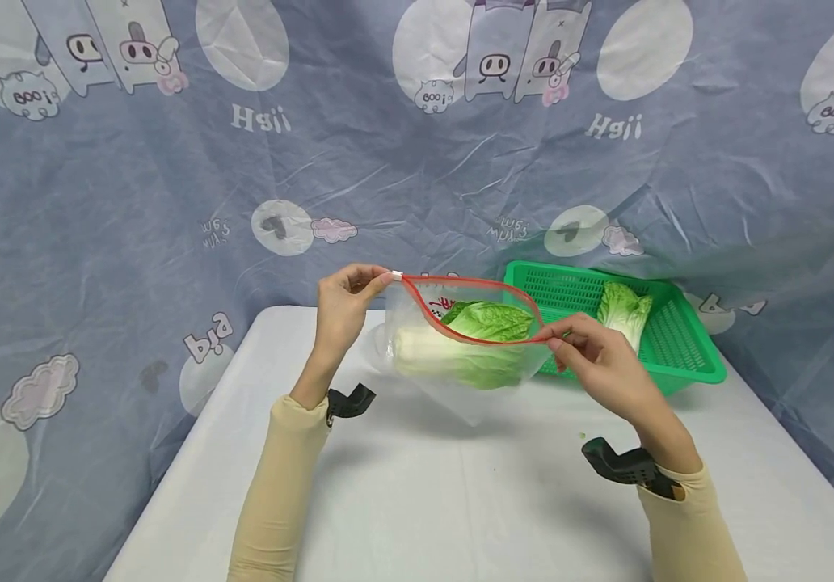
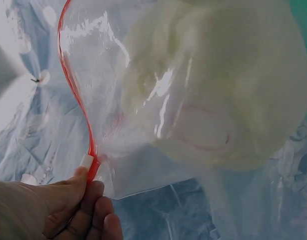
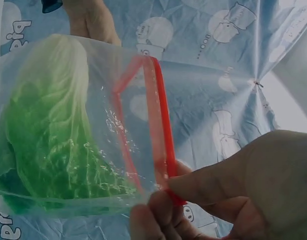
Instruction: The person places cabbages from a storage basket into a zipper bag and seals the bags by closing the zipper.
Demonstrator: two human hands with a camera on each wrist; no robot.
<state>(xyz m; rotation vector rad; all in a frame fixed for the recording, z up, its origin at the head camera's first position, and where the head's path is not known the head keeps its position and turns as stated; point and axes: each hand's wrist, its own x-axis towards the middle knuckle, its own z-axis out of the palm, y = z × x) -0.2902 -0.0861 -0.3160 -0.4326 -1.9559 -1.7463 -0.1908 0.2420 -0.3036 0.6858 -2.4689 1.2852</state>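
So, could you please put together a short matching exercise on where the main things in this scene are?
Things:
1. cabbage
2. loose leaf
3. left hand
4. right hand

Places:
a. lying in the green basket
b. pinching the zip strip's end nearest the basket
c. inside the clear zip bag
d. pinching the zip strip's end with the white slider

Pairs: 1-c, 2-a, 3-d, 4-b
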